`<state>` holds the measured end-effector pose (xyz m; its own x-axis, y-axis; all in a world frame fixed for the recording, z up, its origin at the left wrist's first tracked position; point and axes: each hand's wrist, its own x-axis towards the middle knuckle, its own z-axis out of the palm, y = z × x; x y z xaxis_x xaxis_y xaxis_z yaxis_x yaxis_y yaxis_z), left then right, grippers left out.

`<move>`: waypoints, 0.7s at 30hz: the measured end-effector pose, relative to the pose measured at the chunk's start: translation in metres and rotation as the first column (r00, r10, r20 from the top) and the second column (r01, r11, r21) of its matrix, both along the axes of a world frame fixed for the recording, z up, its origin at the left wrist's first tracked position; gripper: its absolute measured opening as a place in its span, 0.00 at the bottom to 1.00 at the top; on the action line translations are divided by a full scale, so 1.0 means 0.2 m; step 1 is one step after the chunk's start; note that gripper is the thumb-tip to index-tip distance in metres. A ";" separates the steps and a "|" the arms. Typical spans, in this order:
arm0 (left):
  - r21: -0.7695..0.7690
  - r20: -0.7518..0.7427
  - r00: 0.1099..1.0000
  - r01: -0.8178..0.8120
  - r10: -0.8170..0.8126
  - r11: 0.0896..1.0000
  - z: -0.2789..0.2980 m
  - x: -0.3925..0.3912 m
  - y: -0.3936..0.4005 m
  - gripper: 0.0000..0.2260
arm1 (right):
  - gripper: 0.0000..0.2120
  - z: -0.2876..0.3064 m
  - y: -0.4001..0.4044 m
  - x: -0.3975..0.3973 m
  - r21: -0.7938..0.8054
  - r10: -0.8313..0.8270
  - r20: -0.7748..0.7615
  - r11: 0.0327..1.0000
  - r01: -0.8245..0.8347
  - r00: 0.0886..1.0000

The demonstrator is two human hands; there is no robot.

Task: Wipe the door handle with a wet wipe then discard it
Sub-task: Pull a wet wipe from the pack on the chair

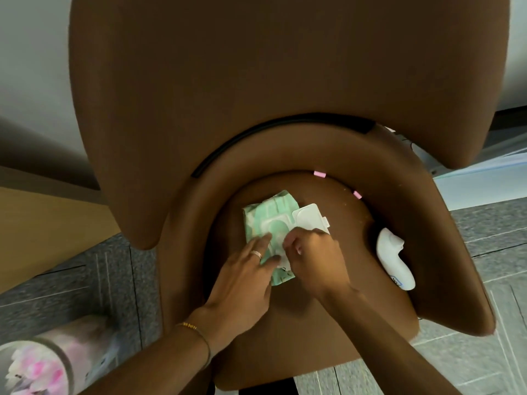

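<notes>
Green wet-wipe pack (263, 220), lid flipped right, is pinned flat by the left hand (251, 276) as a wipe is pinched at its opening by the right hand (310, 259).

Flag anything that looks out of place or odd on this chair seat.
Nothing is spilled or damaged. Oddities: two small pink scraps lie along the seat's back edge, and a white handheld device lies loose at the seat's right side. The wet wipe pack sits askew with its lid flipped open, both hands on it.
</notes>
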<state>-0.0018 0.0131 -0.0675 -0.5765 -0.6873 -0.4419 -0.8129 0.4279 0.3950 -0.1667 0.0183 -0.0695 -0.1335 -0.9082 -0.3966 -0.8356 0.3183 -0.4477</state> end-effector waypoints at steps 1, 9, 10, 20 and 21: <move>0.001 0.019 0.999 0.028 -0.028 1.000 -0.01 0.01 0.01 0.24 | 0.07 0.00 -0.03 0.02 0.006 0.029 -0.088 1.000 -0.029 0.996; 0.002 0.062 0.993 0.101 -0.101 0.995 0.00 0.03 0.00 0.23 | 0.11 0.01 -0.19 0.21 0.226 0.208 -0.403 0.966 -0.123 0.891; 0.006 0.063 0.993 0.100 -0.100 0.995 0.00 0.03 0.00 0.23 | 0.11 0.01 -0.20 0.22 0.235 0.208 -0.414 0.965 -0.117 0.886; -0.003 0.028 0.996 0.086 -0.086 0.996 -0.01 0.02 0.01 0.28 | 0.12 0.03 -0.22 0.19 0.227 0.184 -0.415 0.969 -0.094 0.891; -0.006 0.023 0.996 0.086 -0.086 0.996 -0.01 0.02 0.01 0.28 | 0.15 0.03 -0.21 0.18 0.211 0.165 -0.402 0.974 -0.084 0.900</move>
<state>0.0026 0.0152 -0.0701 -0.6238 -0.6387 -0.4505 -0.7815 0.4996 0.3738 -0.1301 -0.0245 -0.0631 -0.2127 -0.8447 -0.4912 -0.9703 0.2417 0.0045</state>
